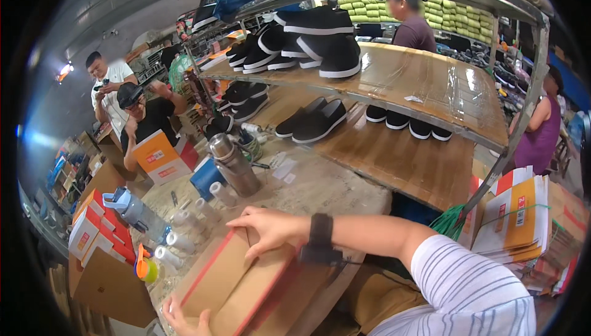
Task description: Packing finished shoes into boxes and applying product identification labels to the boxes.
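Note:
A brown cardboard box (234, 284) with red edge stripes lies tilted on the worktable (320, 188) in front of me. My right hand (271, 228), with a black band on its wrist, grips the box's far end, fingers curled over the edge. My left hand (177, 319) holds the box's near left corner at the bottom of the picture; only its fingers show.
A steel flask (237, 165), a clear bottle with a blue cap (138, 214) and white rolls (184, 220) stand beyond the box. Shelves (425, 84) carry black shoes (311, 47). Flat box stacks (517, 216) sit right, red-white boxes (92, 232) left. Several people stand around.

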Demonstrator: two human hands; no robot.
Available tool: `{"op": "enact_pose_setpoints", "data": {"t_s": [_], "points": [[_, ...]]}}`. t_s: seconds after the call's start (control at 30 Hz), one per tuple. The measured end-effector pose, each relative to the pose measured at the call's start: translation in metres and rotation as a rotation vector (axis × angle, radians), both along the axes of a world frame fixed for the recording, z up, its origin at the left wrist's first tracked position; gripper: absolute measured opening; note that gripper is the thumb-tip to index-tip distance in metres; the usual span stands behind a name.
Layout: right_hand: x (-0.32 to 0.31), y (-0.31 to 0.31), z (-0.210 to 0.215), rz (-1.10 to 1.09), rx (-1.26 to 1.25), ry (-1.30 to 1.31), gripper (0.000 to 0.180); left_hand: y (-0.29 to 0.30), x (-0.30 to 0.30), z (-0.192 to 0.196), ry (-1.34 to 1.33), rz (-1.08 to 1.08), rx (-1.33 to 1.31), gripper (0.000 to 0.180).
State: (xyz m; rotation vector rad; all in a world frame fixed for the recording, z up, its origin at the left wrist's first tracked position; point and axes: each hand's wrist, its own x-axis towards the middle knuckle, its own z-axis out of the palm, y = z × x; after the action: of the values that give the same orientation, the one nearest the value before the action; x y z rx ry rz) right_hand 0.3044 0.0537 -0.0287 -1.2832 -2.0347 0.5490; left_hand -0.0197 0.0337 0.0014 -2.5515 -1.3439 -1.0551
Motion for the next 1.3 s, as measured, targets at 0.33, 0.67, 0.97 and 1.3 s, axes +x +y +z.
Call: {"op": "enact_pose_setpoints", "data": {"t_s": [0.33,0.67,0.97,1.3], "points": [[0.006,-0.019,0.007,-0.063,0.082,0.625,0.04,-0.031,-0.004,0.041,0.067,0.184,-0.069,0.055],[0.248,0.065,-0.088,-0.839,0.209,-0.359,0.036,-0.037,0.026,-0.025,0.382,0.118,-0.47,0.056],[0.373,0.156,-0.073,-1.293,0.044,-0.114,0.054,-0.021,0.034,-0.022,0.437,0.113,-0.551,0.048],[0.355,0.137,-0.098,-0.999,0.153,0.168,0.032,-0.021,0.028,-0.026,0.457,0.092,-0.559,0.045]]}}
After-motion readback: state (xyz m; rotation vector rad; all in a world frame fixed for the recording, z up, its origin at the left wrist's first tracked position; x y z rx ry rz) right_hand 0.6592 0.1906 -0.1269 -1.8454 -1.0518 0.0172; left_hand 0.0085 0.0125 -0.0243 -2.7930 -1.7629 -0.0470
